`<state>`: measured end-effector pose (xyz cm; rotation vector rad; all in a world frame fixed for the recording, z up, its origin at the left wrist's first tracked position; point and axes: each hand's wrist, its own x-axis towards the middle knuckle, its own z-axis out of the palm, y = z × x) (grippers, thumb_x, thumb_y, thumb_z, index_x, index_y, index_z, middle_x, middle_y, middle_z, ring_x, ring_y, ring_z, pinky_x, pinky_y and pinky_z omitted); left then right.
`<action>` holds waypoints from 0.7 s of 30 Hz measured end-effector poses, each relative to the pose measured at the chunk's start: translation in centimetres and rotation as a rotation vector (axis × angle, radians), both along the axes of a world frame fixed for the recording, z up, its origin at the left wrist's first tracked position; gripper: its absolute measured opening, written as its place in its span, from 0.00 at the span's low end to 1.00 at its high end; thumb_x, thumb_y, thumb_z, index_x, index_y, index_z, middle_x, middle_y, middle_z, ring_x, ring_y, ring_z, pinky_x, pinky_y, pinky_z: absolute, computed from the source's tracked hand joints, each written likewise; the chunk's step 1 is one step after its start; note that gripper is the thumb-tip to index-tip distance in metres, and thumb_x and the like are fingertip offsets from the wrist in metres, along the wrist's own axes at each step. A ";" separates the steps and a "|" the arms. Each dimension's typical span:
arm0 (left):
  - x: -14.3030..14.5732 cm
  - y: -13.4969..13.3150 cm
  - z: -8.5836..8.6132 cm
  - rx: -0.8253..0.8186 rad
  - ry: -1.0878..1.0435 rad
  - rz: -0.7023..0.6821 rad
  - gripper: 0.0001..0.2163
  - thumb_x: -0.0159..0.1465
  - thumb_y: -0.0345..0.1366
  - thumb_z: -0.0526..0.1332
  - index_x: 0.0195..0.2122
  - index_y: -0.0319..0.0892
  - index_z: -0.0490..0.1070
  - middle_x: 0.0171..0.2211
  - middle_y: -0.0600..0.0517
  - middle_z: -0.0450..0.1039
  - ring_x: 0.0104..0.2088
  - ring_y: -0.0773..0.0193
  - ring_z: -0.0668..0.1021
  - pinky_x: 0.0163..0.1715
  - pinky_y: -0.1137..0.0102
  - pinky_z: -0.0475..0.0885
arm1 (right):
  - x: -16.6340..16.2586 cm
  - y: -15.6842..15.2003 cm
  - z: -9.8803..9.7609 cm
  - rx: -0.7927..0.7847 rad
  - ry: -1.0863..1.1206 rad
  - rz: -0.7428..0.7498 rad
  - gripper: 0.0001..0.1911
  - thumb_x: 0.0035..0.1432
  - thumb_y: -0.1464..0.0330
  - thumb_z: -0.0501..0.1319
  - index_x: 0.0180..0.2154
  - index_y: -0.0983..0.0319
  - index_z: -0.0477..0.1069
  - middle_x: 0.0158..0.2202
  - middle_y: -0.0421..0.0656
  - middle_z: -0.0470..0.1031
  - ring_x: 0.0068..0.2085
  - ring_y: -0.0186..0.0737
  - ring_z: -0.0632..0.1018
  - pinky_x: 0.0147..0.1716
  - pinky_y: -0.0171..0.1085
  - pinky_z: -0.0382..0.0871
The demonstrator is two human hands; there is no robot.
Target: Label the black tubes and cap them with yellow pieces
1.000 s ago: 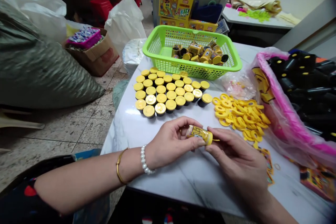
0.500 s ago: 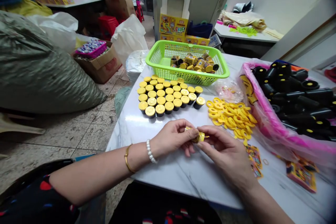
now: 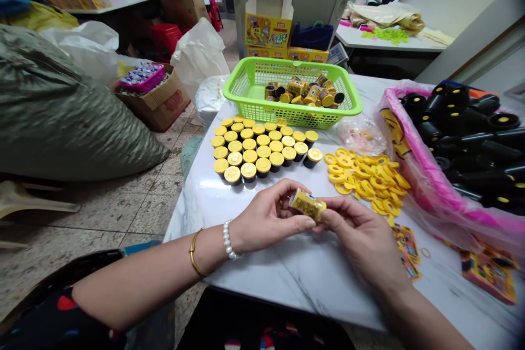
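Note:
Both hands hold one small yellow printed cup [image 3: 308, 205] on its side, above the front of the marble-patterned table [image 3: 262, 262]. My left hand [image 3: 273, 216] grips its left end, thumb along the near side. Fingers of my right hand [image 3: 361, 235] are closed on its right end. Beyond my left hand stand rows of black cups with yellow lids [image 3: 249, 156]. A heap of yellow plastic rings [image 3: 369, 180] lies past my right hand. Colourful printed cards [image 3: 406, 249] rest beside my right wrist, partly hidden by it.
A green basket [image 3: 293, 116] with wrapped yellow cups stands at the back. On the right, a pink-edged plastic-lined container [image 3: 410, 147] holds black cups. A clear bag [image 3: 363, 135] lies between them. A large grey-green sack [image 3: 69, 115] is on the floor at left; a person works far back.
The cup has turned, so more of its printed side shows. My left thumb has slid down along its near side, and the whole view has shifted slightly.

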<state>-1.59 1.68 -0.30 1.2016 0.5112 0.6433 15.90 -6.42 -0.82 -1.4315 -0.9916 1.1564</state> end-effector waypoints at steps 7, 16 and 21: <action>-0.1 0.4 0.2 -0.149 0.144 -0.042 0.16 0.55 0.34 0.71 0.41 0.38 0.69 0.29 0.51 0.75 0.24 0.70 0.75 0.25 0.74 0.71 | 0.2 -0.5 -1.1 0.427 -0.390 0.022 0.15 0.56 0.73 0.68 0.45 0.56 0.74 0.44 0.43 0.78 0.45 0.41 0.80 0.46 0.40 0.76; -0.1 0.8 -0.1 -0.177 0.176 -0.057 0.17 0.60 0.45 0.67 0.41 0.36 0.70 0.27 0.50 0.75 0.23 0.68 0.76 0.25 0.72 0.72 | 0.4 -0.2 -0.6 0.439 -0.479 0.096 0.17 0.57 0.72 0.67 0.49 0.56 0.72 0.45 0.44 0.76 0.42 0.38 0.78 0.43 0.38 0.76; 0.0 0.7 -0.2 -0.160 0.188 -0.011 0.19 0.55 0.43 0.71 0.42 0.38 0.70 0.29 0.52 0.75 0.24 0.71 0.75 0.26 0.74 0.69 | -0.2 -0.1 -0.2 0.176 -0.125 0.094 0.16 0.57 0.65 0.68 0.48 0.59 0.73 0.40 0.44 0.79 0.37 0.38 0.82 0.37 0.36 0.80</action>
